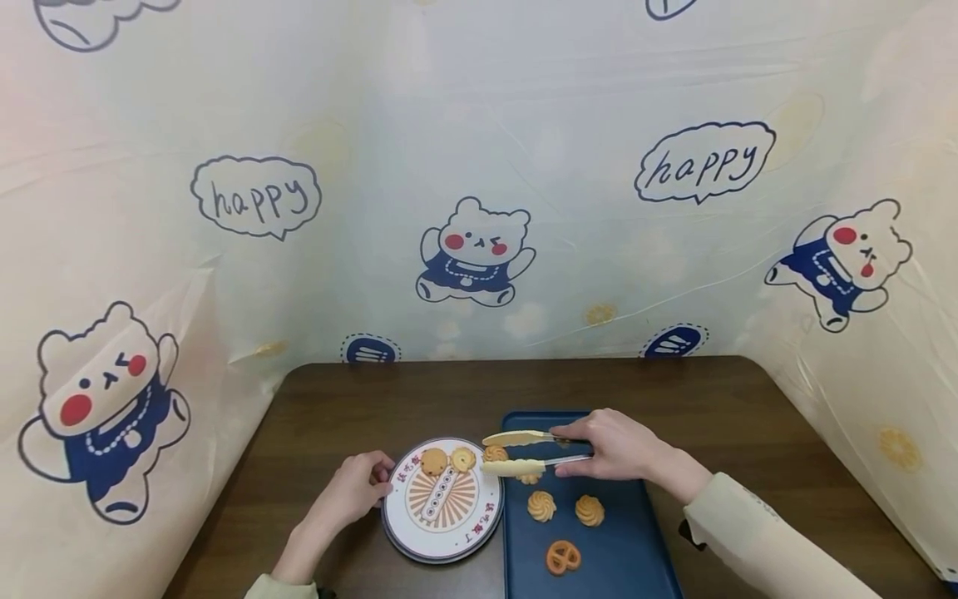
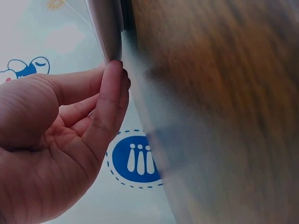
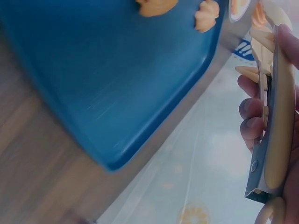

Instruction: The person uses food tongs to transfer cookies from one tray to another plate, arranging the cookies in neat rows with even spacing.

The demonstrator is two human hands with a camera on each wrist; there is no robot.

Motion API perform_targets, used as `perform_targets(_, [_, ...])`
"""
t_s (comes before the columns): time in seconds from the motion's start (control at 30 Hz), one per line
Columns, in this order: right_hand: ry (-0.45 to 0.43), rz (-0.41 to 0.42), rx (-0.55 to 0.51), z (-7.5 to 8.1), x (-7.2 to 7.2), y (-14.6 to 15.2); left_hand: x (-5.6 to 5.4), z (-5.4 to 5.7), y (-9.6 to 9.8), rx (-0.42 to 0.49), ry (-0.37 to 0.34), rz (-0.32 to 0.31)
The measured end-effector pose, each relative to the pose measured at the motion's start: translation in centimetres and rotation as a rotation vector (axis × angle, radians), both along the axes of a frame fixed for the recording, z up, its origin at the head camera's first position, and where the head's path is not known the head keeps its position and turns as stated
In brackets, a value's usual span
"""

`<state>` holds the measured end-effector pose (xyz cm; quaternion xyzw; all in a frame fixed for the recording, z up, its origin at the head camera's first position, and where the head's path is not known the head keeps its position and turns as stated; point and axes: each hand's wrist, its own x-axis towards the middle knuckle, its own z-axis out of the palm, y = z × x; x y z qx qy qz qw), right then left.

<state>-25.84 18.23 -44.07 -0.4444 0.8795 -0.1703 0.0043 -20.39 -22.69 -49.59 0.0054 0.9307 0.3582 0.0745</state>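
Two cookies, a round one (image 1: 434, 461) and a ridged one (image 1: 463, 458), lie on the plate (image 1: 452, 535) toward its far rim; a second rim shows beneath. The left hand (image 1: 359, 484) pinches the plate's left edge between thumb and fingers. The left-wrist view catches that grip edge-on, with most of the plate cut off.

The right hand (image 1: 617, 448) has its fingers curled round the tongs (image 1: 516, 468), its palm mostly out of frame in the right-wrist view. Their arms stand apart, a third cookie (image 1: 494, 453) partly hidden between the tips, where plate and tray (image 1: 621, 566) meet; I cannot tell if they touch it. A fourth cookie (image 1: 529, 479) pokes out below the lower arm. One swirl (image 1: 541, 506), another swirl (image 1: 590, 511) and a pretzel (image 1: 563, 557) lie on the tray, its near end cropped.
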Motion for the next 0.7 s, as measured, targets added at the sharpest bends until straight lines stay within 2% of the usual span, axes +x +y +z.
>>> perform_targets(0.33, [-0.033,0.026,0.018,-1.1,-0.2,-3.6,-0.1,0.0,0.1,-0.013,-0.003,0.002])
perform_targets(0.7, [-0.051,0.098,0.058,-2.5,0.1,-7.6,-0.1,0.0,0.2,-0.011,0.002,-0.005])
